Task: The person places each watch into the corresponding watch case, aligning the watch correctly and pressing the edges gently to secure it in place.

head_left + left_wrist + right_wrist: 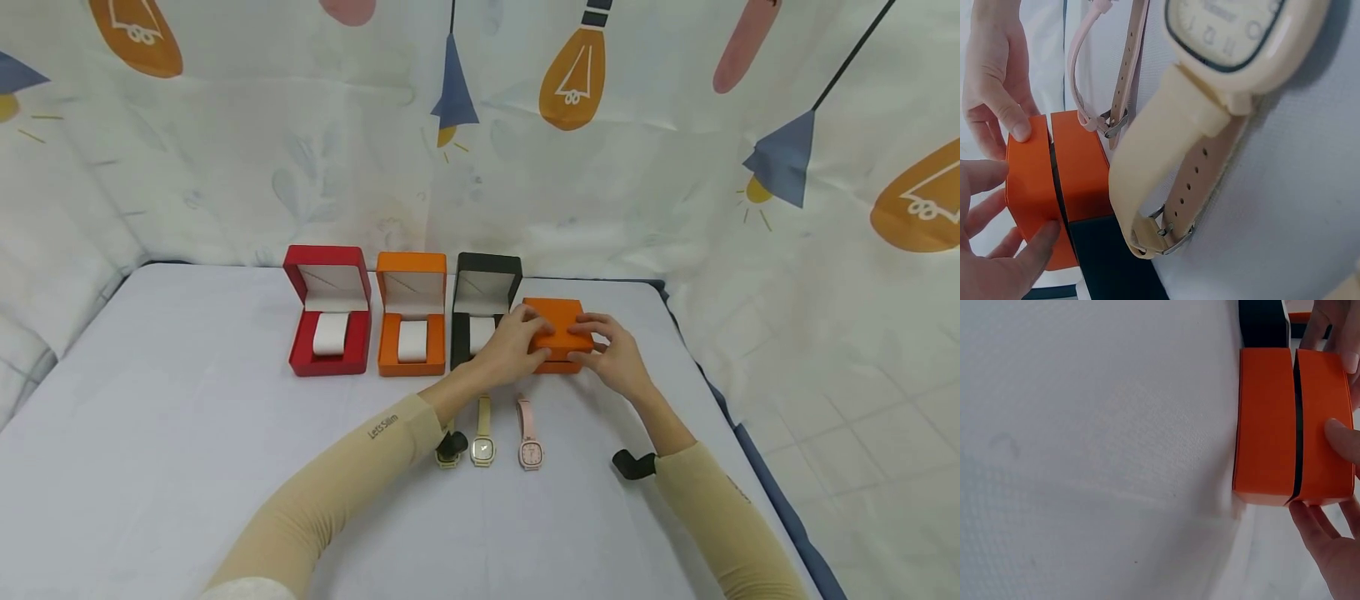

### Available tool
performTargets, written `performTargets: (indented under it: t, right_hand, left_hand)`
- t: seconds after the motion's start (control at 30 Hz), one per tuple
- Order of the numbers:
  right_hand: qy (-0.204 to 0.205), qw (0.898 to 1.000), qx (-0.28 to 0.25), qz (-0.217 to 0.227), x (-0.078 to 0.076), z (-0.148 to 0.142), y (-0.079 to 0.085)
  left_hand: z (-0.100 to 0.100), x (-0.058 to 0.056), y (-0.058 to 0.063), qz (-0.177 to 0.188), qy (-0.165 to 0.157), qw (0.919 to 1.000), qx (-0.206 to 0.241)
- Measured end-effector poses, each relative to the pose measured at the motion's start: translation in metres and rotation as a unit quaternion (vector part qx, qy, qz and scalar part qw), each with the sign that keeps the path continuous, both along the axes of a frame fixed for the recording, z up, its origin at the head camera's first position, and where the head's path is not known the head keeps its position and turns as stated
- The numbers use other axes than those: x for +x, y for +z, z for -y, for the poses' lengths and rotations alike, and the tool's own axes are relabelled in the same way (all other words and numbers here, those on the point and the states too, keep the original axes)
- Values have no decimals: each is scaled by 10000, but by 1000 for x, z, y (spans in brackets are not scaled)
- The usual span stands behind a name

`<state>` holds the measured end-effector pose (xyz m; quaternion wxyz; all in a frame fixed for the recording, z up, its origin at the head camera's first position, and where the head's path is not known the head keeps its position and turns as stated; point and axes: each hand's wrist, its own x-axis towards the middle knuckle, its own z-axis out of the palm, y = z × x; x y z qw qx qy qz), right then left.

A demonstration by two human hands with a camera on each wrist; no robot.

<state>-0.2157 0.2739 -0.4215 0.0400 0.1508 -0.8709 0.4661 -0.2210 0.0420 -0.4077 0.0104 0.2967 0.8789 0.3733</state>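
Note:
An orange watch box (557,315) stands at the right end of a row, its lid down with a thin dark gap between lid and base in both wrist views. My left hand (512,346) grips the lid's left side, thumb on the front face (1030,169). On the opposite side my right hand (617,358) holds the lid, its thumb on the front and fingers at the side and top, as the right wrist view shows (1335,556). In front lie a pink watch (530,450), a cream watch (482,448) and another watch (447,460), partly hidden by the left wrist's black camera mount.
Left of the closed box stand three raised-lid boxes with white cushions: black (487,265), orange (412,263) and red (327,255). The black one sits right beside the closed box. A white cloth (187,433) covers the table; a printed curtain (495,192) hangs behind.

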Motion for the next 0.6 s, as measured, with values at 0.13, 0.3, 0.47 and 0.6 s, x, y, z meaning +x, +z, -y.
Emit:
performTargets:
  t: [0.13,0.3,0.47,0.6]
  right_hand:
    - [66,9999,60,-53,1,0,0]
    - [167,9996,216,-51,1,-2,0]
    - [292,9988,386,-121,1,-2,4]
    - [316,9973,609,-243,1,-2,7]
  left_hand:
    - [2,2,0,-33,-62,10000,-31]
    - [6,4,1,-64,-212,9997,-44]
    - [10,6,2,-29,-269,9996,-3]
    - [14,9,2,44,-303,9995,123]
